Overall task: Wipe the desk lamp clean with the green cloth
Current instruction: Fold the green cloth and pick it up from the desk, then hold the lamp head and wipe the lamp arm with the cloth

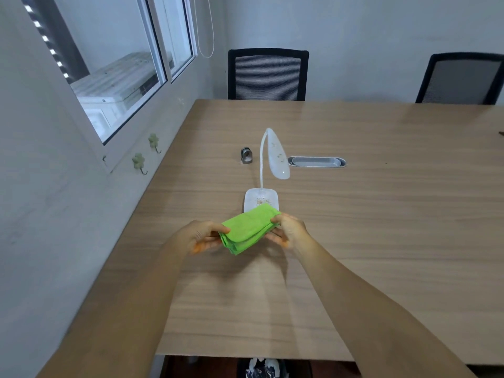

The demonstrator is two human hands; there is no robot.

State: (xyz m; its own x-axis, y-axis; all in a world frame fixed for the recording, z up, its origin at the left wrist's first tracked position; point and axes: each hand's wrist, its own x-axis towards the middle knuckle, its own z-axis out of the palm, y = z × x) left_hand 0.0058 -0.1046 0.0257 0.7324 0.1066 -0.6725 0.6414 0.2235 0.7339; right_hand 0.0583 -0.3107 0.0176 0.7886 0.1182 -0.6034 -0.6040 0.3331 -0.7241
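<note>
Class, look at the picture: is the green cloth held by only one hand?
No. Both the left hand and the right hand grip the folded green cloth, one at each end, just in front of the desk lamp.

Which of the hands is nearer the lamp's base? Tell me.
Right. The right hand holds the green cloth just below the lamp base; the left hand grips the cloth's other end, lower-left.

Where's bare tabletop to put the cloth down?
Wide bare wood right of the desk lamp, below the cable tray, and along the near edge. Crowded only where both hands hold the green cloth at the lamp's base.
</note>
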